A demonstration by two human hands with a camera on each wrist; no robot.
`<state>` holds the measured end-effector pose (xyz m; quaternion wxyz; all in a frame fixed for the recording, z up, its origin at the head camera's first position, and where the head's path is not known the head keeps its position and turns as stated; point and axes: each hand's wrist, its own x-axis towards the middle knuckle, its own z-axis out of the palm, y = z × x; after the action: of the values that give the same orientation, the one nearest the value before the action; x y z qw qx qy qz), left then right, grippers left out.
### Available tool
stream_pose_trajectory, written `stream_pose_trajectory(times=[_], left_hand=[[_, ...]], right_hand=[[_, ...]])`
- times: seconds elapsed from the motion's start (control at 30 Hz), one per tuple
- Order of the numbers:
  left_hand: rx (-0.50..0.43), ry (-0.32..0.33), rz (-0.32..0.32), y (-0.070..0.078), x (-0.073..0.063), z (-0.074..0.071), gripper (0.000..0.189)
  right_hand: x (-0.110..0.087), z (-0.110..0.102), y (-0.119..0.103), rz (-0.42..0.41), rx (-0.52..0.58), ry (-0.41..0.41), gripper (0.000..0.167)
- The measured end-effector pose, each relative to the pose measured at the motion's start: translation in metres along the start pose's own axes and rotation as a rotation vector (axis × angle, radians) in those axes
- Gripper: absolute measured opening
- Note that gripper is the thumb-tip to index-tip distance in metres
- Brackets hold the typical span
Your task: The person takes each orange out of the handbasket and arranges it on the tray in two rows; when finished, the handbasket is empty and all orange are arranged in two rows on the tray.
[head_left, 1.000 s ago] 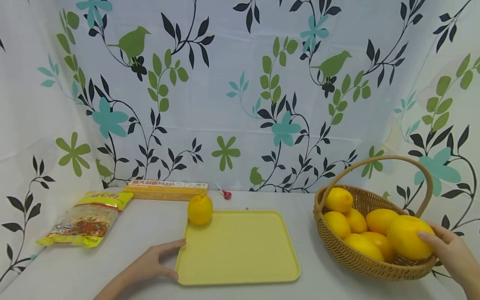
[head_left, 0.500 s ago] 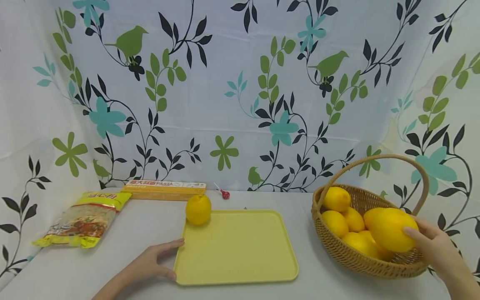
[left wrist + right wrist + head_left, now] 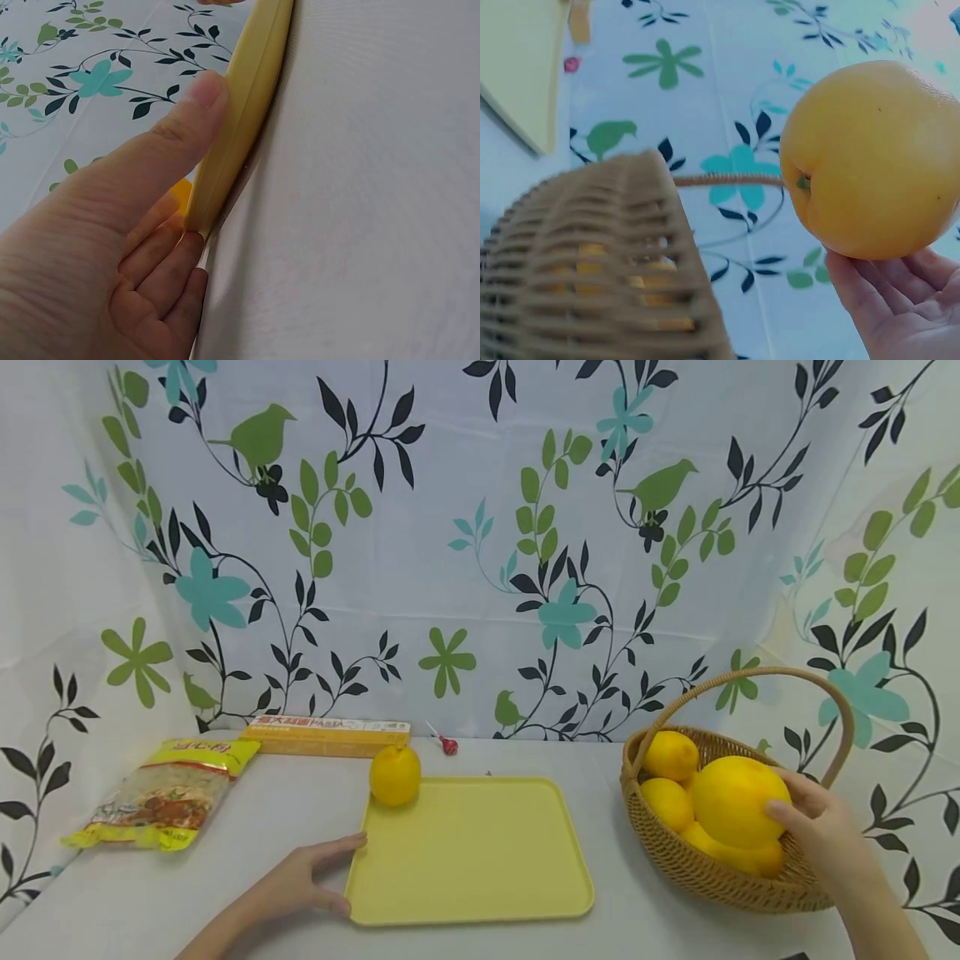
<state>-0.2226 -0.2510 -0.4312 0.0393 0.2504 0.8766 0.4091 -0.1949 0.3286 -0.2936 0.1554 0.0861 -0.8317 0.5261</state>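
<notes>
My right hand (image 3: pixel 825 831) grips a large yellow citrus fruit (image 3: pixel 731 797) over the wicker basket (image 3: pixel 663 858). The right wrist view shows this fruit's small green stem spot (image 3: pixel 803 181), with my fingers underneath it. Lemon-like yellow fruits (image 3: pixel 667 803) lie in the basket, some hidden behind the held one. My left hand (image 3: pixel 296 881) touches the left edge of a yellow tray (image 3: pixel 472 852), thumb and fingers spread apart. Up close, the thumb (image 3: pixel 206 90) lies against the tray's rim. Another yellow round fruit (image 3: pixel 395 775) sits at the tray's back left corner.
Behind the tray stand a long pasta box (image 3: pixel 326 739) and a red lollipop (image 3: pixel 448 745). A yellow food bag (image 3: pixel 165 797) lies at the left. The basket's tall handle (image 3: pixel 750 672) arches above it. A patterned curtain (image 3: pixel 480 568) closes off the back.
My right hand has carried the large citrus fruit leftward and slightly up from the basket's right side to over its middle. The left hand stays at the tray's edge.
</notes>
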Motion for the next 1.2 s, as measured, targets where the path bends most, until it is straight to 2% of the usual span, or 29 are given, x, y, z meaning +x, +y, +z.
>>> stream_pose_trajectory(times=[0.07, 0.17, 0.3, 0.4, 0.5, 0.63, 0.87, 1.1, 1.2], left_hand=[[0.001, 0.003, -0.004, 0.000, 0.000, 0.000, 0.079], [0.000, 0.009, -0.013, 0.000, 0.000, 0.000, 0.081], [0.001, 0.017, -0.004, -0.002, 0.000, -0.001, 0.080], [-0.008, 0.018, 0.005, -0.002, 0.000, -0.002, 0.078], [-0.013, 0.022, 0.005, -0.001, -0.001, -0.003, 0.078], [0.002, 0.024, 0.007, 0.000, -0.001, -0.002, 0.079], [-0.032, 0.000, -0.025, 0.002, 0.001, -0.002, 0.079], [-0.013, 0.004, 0.011, 0.002, 0.000, -0.002, 0.078], [-0.019, 0.007, -0.006, 0.001, 0.000, -0.002, 0.079]], right_hand=[[0.002, 0.009, -0.008, 0.004, 0.041, -0.025, 0.032], [0.007, 0.025, -0.020, -0.001, 0.019, -0.062, 0.030], [0.014, 0.050, -0.031, -0.084, 0.067, -0.106, 0.030], [0.019, 0.070, -0.037, -0.103, 0.091, -0.126, 0.028], [0.026, 0.090, -0.041, -0.093, 0.090, -0.138, 0.037], [0.035, 0.114, -0.041, -0.081, 0.119, -0.156, 0.042], [0.049, 0.150, -0.041, -0.096, 0.182, -0.179, 0.038], [0.065, 0.183, -0.038, -0.090, 0.209, -0.207, 0.039], [0.072, 0.196, -0.036, -0.113, 0.223, -0.204, 0.037]])
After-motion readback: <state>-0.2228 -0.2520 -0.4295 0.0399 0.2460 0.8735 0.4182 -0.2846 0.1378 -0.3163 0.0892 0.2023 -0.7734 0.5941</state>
